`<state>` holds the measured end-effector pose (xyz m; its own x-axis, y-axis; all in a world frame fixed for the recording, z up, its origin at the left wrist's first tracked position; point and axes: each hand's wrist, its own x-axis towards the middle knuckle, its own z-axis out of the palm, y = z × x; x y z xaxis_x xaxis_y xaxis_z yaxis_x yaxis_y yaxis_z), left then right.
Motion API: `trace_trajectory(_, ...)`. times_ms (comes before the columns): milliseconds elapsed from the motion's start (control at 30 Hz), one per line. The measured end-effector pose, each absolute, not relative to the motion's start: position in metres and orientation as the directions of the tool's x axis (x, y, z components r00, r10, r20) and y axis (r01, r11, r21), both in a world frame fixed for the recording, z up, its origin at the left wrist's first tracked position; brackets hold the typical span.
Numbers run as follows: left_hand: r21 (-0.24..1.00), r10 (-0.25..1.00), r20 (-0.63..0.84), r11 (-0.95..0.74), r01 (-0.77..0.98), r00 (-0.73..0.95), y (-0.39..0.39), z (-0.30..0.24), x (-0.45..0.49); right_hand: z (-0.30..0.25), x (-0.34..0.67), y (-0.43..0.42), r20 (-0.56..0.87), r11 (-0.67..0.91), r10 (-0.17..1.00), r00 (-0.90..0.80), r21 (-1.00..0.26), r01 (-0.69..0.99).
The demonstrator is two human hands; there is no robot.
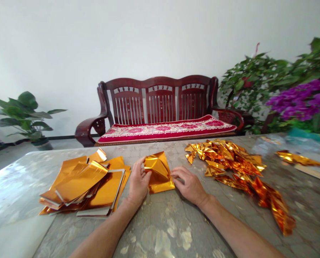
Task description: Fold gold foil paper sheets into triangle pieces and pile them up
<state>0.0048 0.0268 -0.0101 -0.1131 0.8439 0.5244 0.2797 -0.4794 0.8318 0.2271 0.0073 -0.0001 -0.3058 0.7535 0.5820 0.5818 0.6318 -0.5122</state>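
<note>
Stacked gold foil sheets (84, 184) sit just beside the left hand (138, 181) on its outer side; crumpled gold foil (224, 157) lies near the right hand (191, 185). Passage runs along the bench (160, 229) toward the body, below both hands.

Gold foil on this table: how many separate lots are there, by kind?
Stack of flat sheets: 1
Folded foil piece, held: 1
Crumpled heap: 1
Lone crumpled strip: 1
Total: 4

mottled grey table (160, 229): stack of gold foil sheets (81, 186) left, heap of folded foil pieces (224, 161) right
</note>
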Motion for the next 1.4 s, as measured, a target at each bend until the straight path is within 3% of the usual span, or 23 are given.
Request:
trace_trajectory(133, 0.596, 0.681, 0.729, -0.683, 0.422, 0.072, 0.013, -0.005, 0.007, 0.001, 0.224, 0.011, 0.473, 0.366, 0.881, -0.009, -0.670, 0.645)
trace_trajectory(267, 0.492, 0.609, 0.776, -0.746, 0.449, 0.163, 0.004, -0.002, 0.012, -0.002, 0.225, 0.012, 0.452, 0.389, 0.891, -0.047, -0.707, 0.591)
trace_trajectory(400, 0.525, 0.623, 0.782, -0.685, 0.505, 0.031, 0.004, 0.000, 0.011, -0.002, 0.229, 0.007, 0.649, 0.600, 0.746, -0.150, -0.556, 0.574)
trace_trajectory(467, 0.491, 0.614, 0.787, -0.682, 0.542, 0.060, 0.005, 0.002, 0.007, 0.000, 0.230, 0.005, 0.700, 0.668, 0.678, -0.225, -0.459, 0.586)
trace_trajectory(700, 0.268, 0.663, 0.692, -0.603, 0.751, 0.285, 0.010, 0.003, -0.003, 0.004, 0.230, 0.006, 0.604, 0.538, 0.743, -0.288, -0.283, 0.794)
trace_trajectory(900, 0.303, 0.795, 0.422, -0.577, 0.758, 0.436, 0.014, 0.000, -0.002, 0.005, 0.231, 0.003, 0.517, 0.590, 0.743, -0.425, -0.205, 0.781)
trace_trajectory(1000, 0.296, 0.781, 0.412, -0.602, 0.741, 0.470, 0.013, 0.001, -0.002, 0.002, 0.233, 0.004, 0.493, 0.635, 0.731, -0.472, -0.240, 0.734)
trace_trajectory(1133, 0.265, 0.758, 0.470, -0.610, 0.747, 0.452, 0.010, 0.003, -0.003, -0.001, 0.235, 0.008, 0.575, 0.665, 0.690, -0.439, -0.264, 0.698)
trace_trajectory(1233, 0.254, 0.773, 0.438, -0.596, 0.761, 0.459, 0.010, 0.003, -0.001, -0.004, 0.235, 0.009, 0.532, 0.644, 0.722, -0.442, -0.283, 0.711)
trace_trajectory(1400, 0.369, 0.773, 0.375, -0.630, 0.683, 0.511, 0.009, 0.005, 0.002, -0.009, 0.235, 0.013, 0.425, 0.569, 0.794, -0.435, -0.268, 0.777)
